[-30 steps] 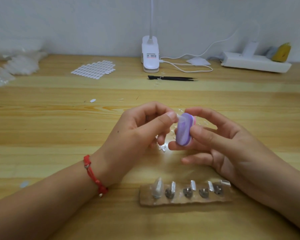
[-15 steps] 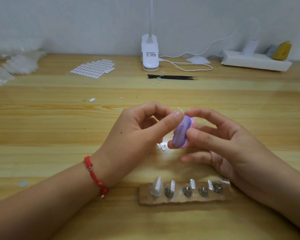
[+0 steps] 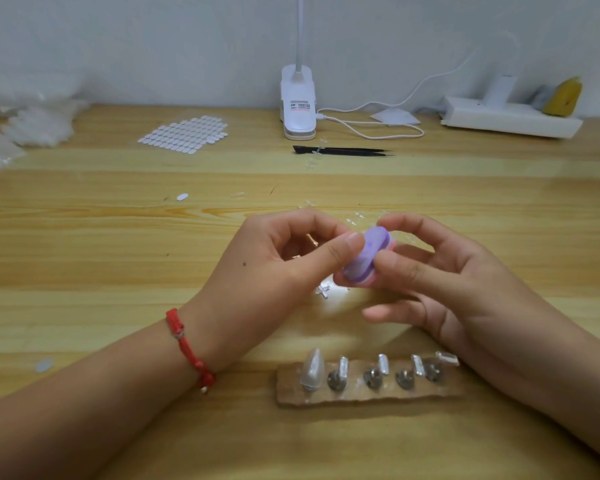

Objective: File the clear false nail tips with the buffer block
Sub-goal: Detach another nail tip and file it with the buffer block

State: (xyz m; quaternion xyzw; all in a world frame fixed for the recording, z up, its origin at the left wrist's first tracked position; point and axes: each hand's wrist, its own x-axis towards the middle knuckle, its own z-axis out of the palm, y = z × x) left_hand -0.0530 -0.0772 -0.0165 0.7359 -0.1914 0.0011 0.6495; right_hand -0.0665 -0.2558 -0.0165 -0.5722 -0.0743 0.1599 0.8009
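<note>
Right hand [image 3: 465,282] grips one buffer block [image 3: 368,254] — left hand [image 3: 267,268] pinched, contents unclear — five mounted tips [image 3: 312,368].

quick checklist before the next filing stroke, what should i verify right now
1. Buffer block gripped: ok, the right hand pinches it between thumb and fingers.
2. Clear nail tip in the left hand: cannot tell, its thumb and curled fingers meet at the block's purple face and hide whatever is between them.
3. Block's purple face turned toward the left hand: ok.
4. Strip of mounted tips out of the way: cannot tell, the right wrist is close to its right end.
5. Table under the hands clean: not ok, loose clear pieces lie below the block.
</note>
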